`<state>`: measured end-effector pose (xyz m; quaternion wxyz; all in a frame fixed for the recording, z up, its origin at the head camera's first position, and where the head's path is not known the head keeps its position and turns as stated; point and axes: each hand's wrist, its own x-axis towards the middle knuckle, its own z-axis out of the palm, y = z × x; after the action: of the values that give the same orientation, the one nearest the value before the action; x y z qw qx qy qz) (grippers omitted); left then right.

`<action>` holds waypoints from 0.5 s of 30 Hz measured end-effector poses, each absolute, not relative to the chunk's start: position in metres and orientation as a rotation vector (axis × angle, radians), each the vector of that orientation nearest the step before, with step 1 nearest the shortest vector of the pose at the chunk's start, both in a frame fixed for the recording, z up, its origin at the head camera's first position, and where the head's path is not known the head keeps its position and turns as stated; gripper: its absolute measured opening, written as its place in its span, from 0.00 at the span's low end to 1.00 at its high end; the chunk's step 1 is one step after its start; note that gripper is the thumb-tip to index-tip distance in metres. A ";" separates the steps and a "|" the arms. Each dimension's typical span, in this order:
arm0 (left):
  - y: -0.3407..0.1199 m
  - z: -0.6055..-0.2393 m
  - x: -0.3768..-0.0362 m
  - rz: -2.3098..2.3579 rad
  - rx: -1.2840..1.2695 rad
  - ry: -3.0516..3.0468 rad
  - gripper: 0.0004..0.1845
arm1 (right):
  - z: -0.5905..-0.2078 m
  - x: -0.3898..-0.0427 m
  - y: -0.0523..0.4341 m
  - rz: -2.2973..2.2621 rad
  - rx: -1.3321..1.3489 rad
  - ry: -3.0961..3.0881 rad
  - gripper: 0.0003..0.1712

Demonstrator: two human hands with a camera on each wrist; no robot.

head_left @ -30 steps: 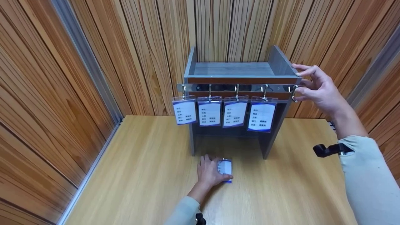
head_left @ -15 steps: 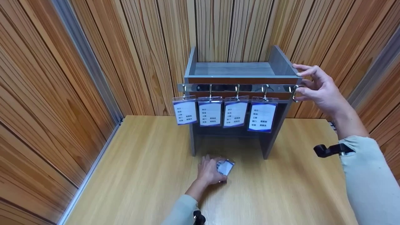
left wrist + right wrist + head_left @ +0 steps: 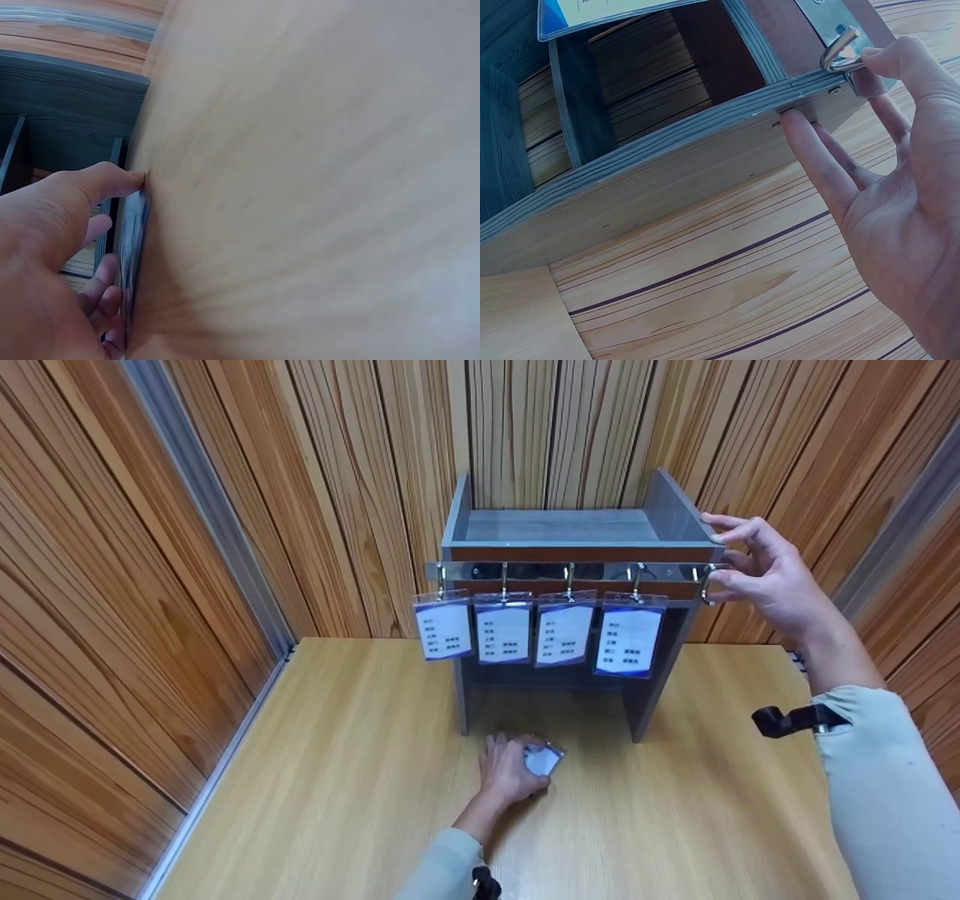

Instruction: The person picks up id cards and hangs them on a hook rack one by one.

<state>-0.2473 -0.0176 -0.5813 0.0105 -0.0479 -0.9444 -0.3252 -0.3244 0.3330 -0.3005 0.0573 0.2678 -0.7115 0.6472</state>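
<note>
In the head view my left hand (image 3: 508,769) grips a clear-sleeved ID badge (image 3: 541,760) by its edges on the table, in front of the rack. The left wrist view shows the thumb at one end of the badge (image 3: 133,232) and fingertips near the other. My right hand (image 3: 772,570) pinches the right end of the metal hook rail (image 3: 604,571), its thumb against the bare end hook (image 3: 842,52). Another fingertip of that hand touches the rack's side panel (image 3: 705,142). Several ID badges (image 3: 628,637) hang from the other hooks.
The grey wooden rack (image 3: 555,526) stands on the wooden table (image 3: 360,780), close to the plank wall (image 3: 367,472). Its hanging badges jut out in front of the lower opening. A metal strip (image 3: 225,780) runs along the table's left edge.
The badge under my left hand has turned from straight to slanted, and the left thumb has drawn in along its edge. My right hand stays in place at the rail's end.
</note>
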 end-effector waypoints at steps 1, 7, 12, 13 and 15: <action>-0.017 -0.581 -0.247 -1.024 -0.148 -2.943 0.31 | -0.300 -0.325 0.333 1.961 0.815 -2.156 0.20; -0.018 -0.580 -0.248 -1.106 -0.169 -2.905 0.32 | -0.300 -0.324 0.333 1.955 0.820 -2.155 0.20; -0.021 -0.589 -0.253 -1.152 -0.210 -2.879 0.32 | -0.300 -0.324 0.332 1.949 0.830 -2.156 0.21; -0.021 -0.589 -0.253 -1.170 -0.212 -2.878 0.32 | -0.300 -0.324 0.332 1.948 0.833 -2.156 0.21; -0.022 -0.584 -0.252 -1.206 -0.201 -2.888 0.32 | -0.299 -0.324 0.332 1.952 0.835 -2.151 0.21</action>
<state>-0.2519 -0.0219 -0.5836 0.0028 -0.0640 -0.9209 -0.3846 -0.3238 0.3322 -0.2995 0.0593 0.2759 -0.7104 0.6447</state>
